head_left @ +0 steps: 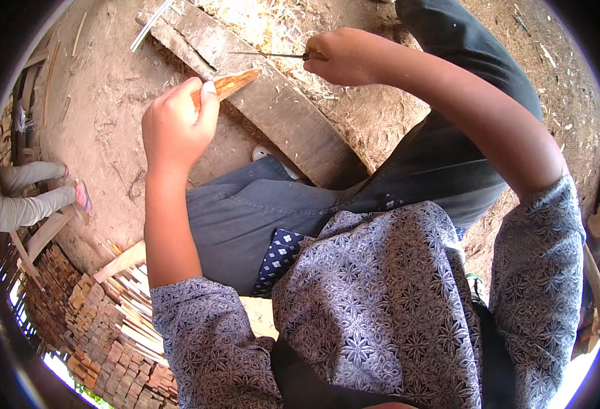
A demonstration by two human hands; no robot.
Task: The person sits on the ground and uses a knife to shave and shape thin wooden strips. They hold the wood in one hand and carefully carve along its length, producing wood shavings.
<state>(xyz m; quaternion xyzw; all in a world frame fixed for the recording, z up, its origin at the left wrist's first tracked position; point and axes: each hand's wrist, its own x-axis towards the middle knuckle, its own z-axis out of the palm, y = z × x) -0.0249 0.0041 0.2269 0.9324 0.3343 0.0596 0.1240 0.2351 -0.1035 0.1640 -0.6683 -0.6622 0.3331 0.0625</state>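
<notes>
Left hand (176, 126) is gripping a wood strip (228, 84) tight, tip angling over the plank (266, 102) for support. Right hand (344, 56) is closing round a thin blade (266, 54), pointing it at the strip's end.

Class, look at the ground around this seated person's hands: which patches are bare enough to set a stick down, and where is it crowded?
Bare dirt lies left of the left hand, between it and another person's legs. The weathered plank shows free wood beside the wooden stick. Crowded: shavings above the right hand, and stacked cut sticks at lower left.
</notes>
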